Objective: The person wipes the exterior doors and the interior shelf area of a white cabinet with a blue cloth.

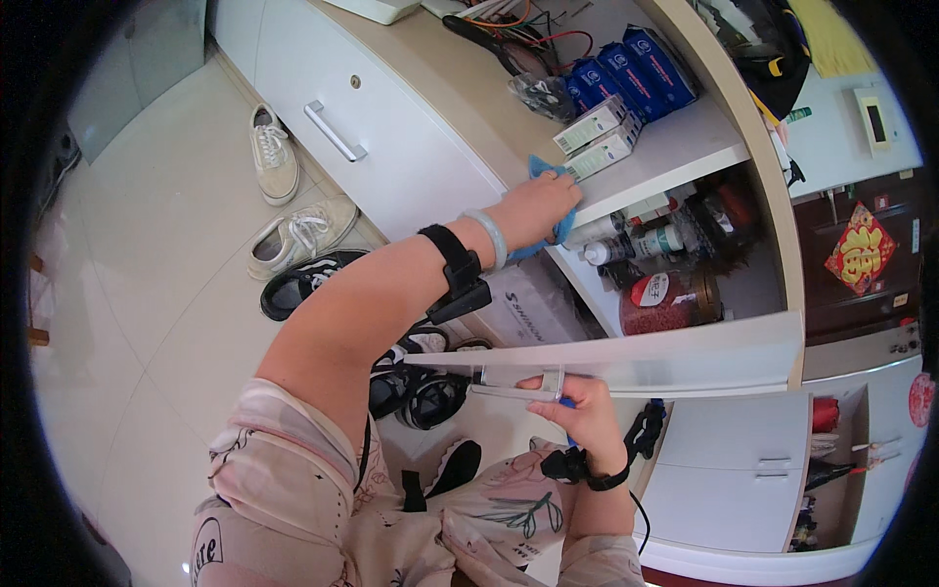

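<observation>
My left hand (541,205) is shut on a blue cloth (565,224), pressed against the front edge of a white cabinet shelf (660,180). It wears a pale bangle and a black wrist strap. Close beyond its fingers lie small white-and-green boxes (600,139). My right hand (583,414) grips the metal handle (517,392) of an open white cabinet door (660,356). Something blue shows beside that hand, mostly hidden. On the lower shelf, behind the door, are a red-lidded or red-filled clear jar (671,302) and a white bottle (609,249).
Blue packs (638,70) and tangled cables (539,29) occupy the upper shelf. Beige sneakers (275,158) and black shoes (433,396) stand on the tiled floor (161,242) along the cabinet. A plastic bag (539,304) lies in the bottom compartment. A closed drawer with a handle (335,132) is at left.
</observation>
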Tool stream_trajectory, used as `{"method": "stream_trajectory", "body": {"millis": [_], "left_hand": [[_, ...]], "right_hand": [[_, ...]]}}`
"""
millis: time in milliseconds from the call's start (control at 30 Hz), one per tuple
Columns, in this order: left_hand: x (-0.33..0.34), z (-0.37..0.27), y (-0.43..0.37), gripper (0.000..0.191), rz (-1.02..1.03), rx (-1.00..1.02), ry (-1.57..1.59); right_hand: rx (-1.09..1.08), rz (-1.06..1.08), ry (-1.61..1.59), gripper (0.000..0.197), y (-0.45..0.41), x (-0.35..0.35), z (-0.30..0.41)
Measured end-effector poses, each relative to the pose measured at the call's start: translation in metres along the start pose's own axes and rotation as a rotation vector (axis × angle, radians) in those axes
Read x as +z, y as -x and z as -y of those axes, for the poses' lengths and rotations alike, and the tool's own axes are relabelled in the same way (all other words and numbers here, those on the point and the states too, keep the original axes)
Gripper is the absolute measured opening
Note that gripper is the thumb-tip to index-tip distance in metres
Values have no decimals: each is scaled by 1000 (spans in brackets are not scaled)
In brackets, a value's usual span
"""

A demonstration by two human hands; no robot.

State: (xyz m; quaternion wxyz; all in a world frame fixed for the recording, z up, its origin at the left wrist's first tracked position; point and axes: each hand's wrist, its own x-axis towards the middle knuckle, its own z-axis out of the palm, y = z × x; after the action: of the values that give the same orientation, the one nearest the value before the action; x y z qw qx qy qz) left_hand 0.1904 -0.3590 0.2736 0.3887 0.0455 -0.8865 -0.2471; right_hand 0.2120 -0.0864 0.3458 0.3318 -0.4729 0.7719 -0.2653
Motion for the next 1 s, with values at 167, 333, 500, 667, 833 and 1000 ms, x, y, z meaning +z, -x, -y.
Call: {"method": "stream_trajectory", "body": {"millis": [167,333,500,667,833,1000], "left_hand": [[-9,11,-1,45,-15,7,162],[-13,14,-15,42,-153,-242,365],[-57,42,-27,47,-441,-494,496],[-84,59,-9,45,-467,-583,468],[-69,36,-11,49,-338,-457,366],[-16,-8,-10,49,-110,-162,346]], "right_hand": [[-39,36,5,27,4,-2,1],[-42,18,-9,27,-2,-2,2],[-61,-1,32,27,-17,-6,-3],[-41,-61,16,24,-37,-9,-8],[-37,-168,-86,21,-60,-10,-18],[-36,-246,-162,19,-73,-14,-23]]}}
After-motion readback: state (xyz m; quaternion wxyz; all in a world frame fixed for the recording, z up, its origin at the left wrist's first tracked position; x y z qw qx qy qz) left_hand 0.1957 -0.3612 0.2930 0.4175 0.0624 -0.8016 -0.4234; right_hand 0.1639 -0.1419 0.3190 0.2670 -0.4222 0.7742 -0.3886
